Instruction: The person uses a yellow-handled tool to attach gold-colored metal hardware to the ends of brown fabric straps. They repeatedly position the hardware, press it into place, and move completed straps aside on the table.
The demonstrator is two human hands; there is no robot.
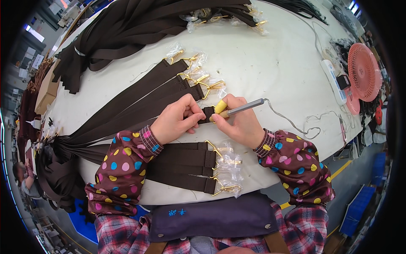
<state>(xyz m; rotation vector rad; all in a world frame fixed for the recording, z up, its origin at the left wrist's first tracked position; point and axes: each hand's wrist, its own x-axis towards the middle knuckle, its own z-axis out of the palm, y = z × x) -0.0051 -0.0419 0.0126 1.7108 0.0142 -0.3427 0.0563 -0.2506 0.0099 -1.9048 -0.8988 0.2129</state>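
My left hand (174, 120) pinches a dark brown webbing strap (209, 113) close to its stitched end. My right hand (242, 125), with a yellow cover on a fingertip, grips a corded pen-shaped tool (250, 106) with a grey barrel; it looks like a heating pen. Fingers of both hands meet at the strap end, so the tool's tip is hidden. Beyond my hands, more straps (156, 80) fan out with gold snap hooks (198, 79) partly wrapped in clear plastic. Nearer to me lies another group of straps (182, 165) with plastic-wrapped gold hooks (226, 186).
A large bundle of brown straps (122, 31) lies across the far side of the white table (270, 63). At the right are a white power strip (333, 81) and a pink fan (363, 72). The tool's grey cord (287, 120) loops over the tabletop. Gathered straps (61, 173) hang at the left edge.
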